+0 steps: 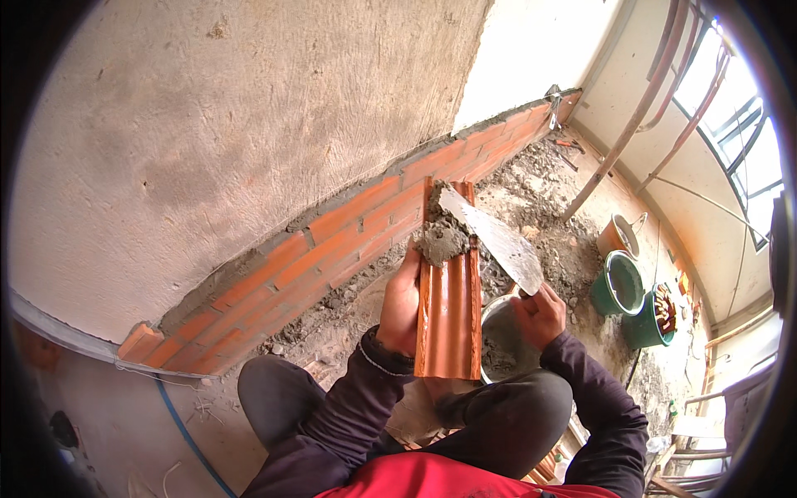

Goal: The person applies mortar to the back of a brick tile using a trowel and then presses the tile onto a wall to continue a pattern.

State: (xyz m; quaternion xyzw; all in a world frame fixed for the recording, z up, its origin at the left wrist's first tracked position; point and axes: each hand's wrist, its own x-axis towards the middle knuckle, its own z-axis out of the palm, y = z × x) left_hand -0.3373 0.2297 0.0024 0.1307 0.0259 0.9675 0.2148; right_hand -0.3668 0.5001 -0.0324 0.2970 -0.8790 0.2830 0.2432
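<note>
My left hand (pixel 402 305) grips an orange ridged clay brick (pixel 448 324) by its left side, holding it lengthwise in front of me. Grey mortar (pixel 444 241) is heaped on the brick's far half. In my right hand (pixel 541 314) is a trowel (pixel 498 242), its handle mostly hidden by the fingers. The flat metal blade slants up and left, with its tip over the brick's far end by the mortar. Below the trowel, partly hidden by the brick and my knee, stands a bucket (pixel 508 336) with grey mortar inside.
A low brick wall (pixel 332 249) runs diagonally along the plastered wall. Rubble (pixel 540 187) covers the floor beside it. To the right stand an orange bucket (pixel 618 239), a green bucket (pixel 618 284) and another green container (pixel 647 324) with contents. Poles (pixel 627 124) lean near the window.
</note>
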